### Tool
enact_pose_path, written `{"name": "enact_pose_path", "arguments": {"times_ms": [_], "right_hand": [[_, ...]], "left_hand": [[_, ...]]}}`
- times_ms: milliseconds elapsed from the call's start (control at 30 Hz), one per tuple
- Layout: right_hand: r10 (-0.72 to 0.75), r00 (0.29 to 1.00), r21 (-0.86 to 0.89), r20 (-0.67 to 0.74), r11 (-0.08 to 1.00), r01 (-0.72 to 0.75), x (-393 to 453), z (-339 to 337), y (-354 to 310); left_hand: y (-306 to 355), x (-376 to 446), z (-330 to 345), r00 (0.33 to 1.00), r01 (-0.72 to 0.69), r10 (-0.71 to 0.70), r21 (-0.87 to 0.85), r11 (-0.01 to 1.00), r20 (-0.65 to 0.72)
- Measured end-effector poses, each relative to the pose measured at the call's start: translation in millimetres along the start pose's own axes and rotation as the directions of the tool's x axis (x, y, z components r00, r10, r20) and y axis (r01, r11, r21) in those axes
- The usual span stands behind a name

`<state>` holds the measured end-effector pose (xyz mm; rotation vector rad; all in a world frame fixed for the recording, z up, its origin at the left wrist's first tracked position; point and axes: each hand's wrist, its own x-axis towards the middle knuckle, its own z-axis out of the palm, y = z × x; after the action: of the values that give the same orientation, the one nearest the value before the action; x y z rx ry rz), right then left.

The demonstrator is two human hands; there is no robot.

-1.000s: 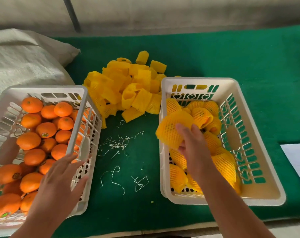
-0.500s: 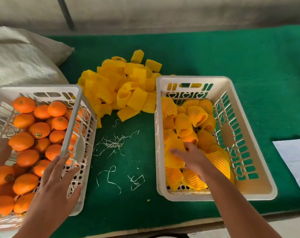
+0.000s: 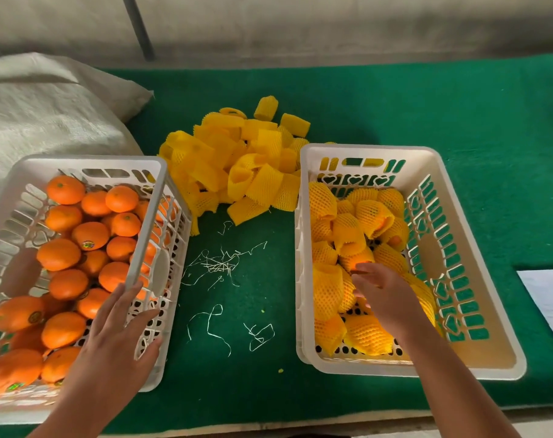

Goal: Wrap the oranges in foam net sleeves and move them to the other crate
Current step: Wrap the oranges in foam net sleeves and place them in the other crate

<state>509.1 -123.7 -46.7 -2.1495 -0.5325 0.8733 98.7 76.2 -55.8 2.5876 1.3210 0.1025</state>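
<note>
On green felt, left hand (image 3: pixel 117 339) rests flat-fingered on the rim of the left crate (image 3: pixel 148 216) of bare oranges (image 3: pixel 58 254); right hand (image 3: pixel 384 294), fingers loosely spread and empty, hovers over sleeved oranges (image 3: pixel 366 335) in the right crate (image 3: pixel 477 279).

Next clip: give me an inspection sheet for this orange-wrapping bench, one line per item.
Surface: green mat over the bench.
Job's things: left crate of bare oranges; right crate of wrapped oranges; loose foam sleeves piled between them.
Clutter: white foam threads on the mat.
Hands: left hand flat on the left crate's rim; right hand open inside the right crate, holding nothing.
Cables: nothing seen.
Surroundings: grey sack, white sheet, wall behind.
</note>
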Motion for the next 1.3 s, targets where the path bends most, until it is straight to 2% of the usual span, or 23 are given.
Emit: {"name": "enact_pose_path", "arguments": {"times_ms": [100, 200, 267, 333, 433, 500, 567, 667, 800, 1033, 1200, 1300], "right_hand": [[-0.141, 0.989, -0.025, -0.032, 0.99, 0.14, -15.7, 24.0, -22.5], [-0.21, 0.977, -0.063, -0.04, 0.976, 0.208, -25.4, 62.0, -40.9], [-0.211, 0.975, -0.102, -0.067, 0.974, 0.203, -26.6, 80.4, -47.6], [-0.182, 0.979, -0.119, -0.088, 0.978, 0.171, -24.0, 89.5, -48.6], [-0.175, 0.978, -0.145, -0.111, 0.977, 0.158, -21.3, 95.4, -46.4], [-0.184, 0.975, -0.158, -0.121, 0.974, 0.164, -22.8, 97.9, -46.7], [-0.181, 0.975, -0.159, -0.127, 0.974, 0.16, -25.6, 99.4, -49.4], [-0.147, 0.982, -0.139, -0.118, 0.982, 0.13, -28.3, 101.4, -54.6], [-0.109, 0.984, -0.147, -0.14, 0.985, 0.088, -26.9, 108.0, -57.0], [-0.082, 0.976, -0.157, -0.2, 0.986, 0.051, -24.1, 116.4, -59.9], [-0.069, 0.973, -0.171, -0.221, 0.985, 0.032, -22.0, 117.2, -58.0], [-0.085, 0.978, -0.176, -0.192, 0.983, 0.051, -20.7, 115.1, -55.1]], "left_hand": [[4.0, -2.5, -5.4, 0.999, -0.004, 0.001, -0.082, 0.997, -0.033], [3.7, -2.8, -16.4, 0.993, 0.046, -0.073, -0.266, 0.963, -0.09], [-4.6, -0.5, -24.2, 0.977, 0.119, -0.176, -0.371, 0.921, -0.124], [-20.3, 4.3, -27.7, 0.952, 0.209, -0.277, -0.387, 0.898, -0.128], [-53.5, 13.9, -27.5, 0.907, 0.389, -0.422, -0.357, 0.849, -0.015], [-77.6, 18.8, -24.6, 0.888, 0.457, -0.457, -0.243, 0.856, 0.059], [-99.8, 21.9, -19.4, 0.884, 0.455, -0.445, -0.049, 0.889, 0.147], [-123.0, 23.9, -15.5, 0.838, 0.464, -0.474, 0.104, 0.88, 0.271], [-143.0, 27.1, -13.3, 0.844, 0.393, -0.463, 0.276, 0.877, 0.27], [-156.9, 37.4, -6.3, 0.84, 0.389, -0.469, 0.299, 0.871, 0.274], [-156.1, 54.1, 0.5, 0.778, 0.375, -0.533, 0.432, 0.82, 0.334], [-157.9, 60.2, 5.4, 0.773, 0.386, -0.548, 0.448, 0.806, 0.319]]}}
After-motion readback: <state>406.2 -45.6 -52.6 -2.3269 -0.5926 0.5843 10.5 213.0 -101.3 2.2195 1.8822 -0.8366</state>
